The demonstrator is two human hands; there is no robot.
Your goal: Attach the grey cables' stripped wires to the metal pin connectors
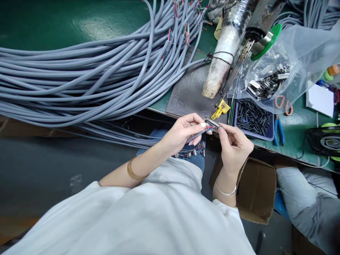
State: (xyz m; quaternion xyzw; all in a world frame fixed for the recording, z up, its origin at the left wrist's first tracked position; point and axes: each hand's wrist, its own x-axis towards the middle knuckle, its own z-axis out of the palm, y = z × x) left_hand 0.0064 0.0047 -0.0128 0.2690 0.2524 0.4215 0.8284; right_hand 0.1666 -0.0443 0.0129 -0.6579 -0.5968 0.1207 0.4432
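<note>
Between my two hands is a small multi-pin connector (211, 123), with thin red and blue wires at its lower side. My left hand (187, 130) pinches the end of a grey cable (194, 137) and the connector's left end. My right hand (233, 143) grips the connector's right end between thumb and forefinger. Just beyond the connector, a yellow clip-like piece (221, 109) sits under a soldering iron's thin metal parts (236, 71). Several wired connectors (195, 153) rest on my lap below my hands.
A thick bundle of grey cables (106, 78) covers the bench's left side. To the right are a plastic bag of metal connectors (268, 85), a tray (271, 131) of black sleeves, blue-handled pliers (278, 131), orange-handled scissors (284, 104) and a green-rimmed solder spool (277, 33). A cardboard box (256, 187) stands below.
</note>
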